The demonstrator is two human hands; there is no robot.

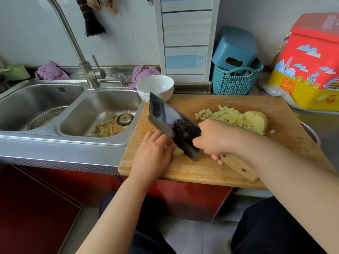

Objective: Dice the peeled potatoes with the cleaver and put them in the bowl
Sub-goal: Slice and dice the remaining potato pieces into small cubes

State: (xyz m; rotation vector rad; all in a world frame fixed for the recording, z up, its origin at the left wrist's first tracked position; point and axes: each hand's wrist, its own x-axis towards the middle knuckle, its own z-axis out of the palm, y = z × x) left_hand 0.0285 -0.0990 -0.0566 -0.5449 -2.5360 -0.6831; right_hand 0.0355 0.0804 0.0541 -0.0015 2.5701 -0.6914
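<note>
The right hand [212, 138] grips the cleaver [172, 125]. The left hand [154, 149] presses on a potato piece [178, 152] near the cutting board's [220, 173] front edge; it is mostly hidden, so maybe held. Keep fingers tucked back. Diced potato [223, 116] and a half potato [256, 121] sit farther back. The bowl [156, 87] waits at the back-left corner, beside the sink [91, 110].

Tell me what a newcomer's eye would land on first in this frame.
The dark cleaver stands out first, mid-board, gripped by the right hand over a potato piece that the left hand steadies. Behind it on the cutting board lie a pile of diced potato and an uncut half potato; the white bowl at the board's far left corner shows no potato.
</note>
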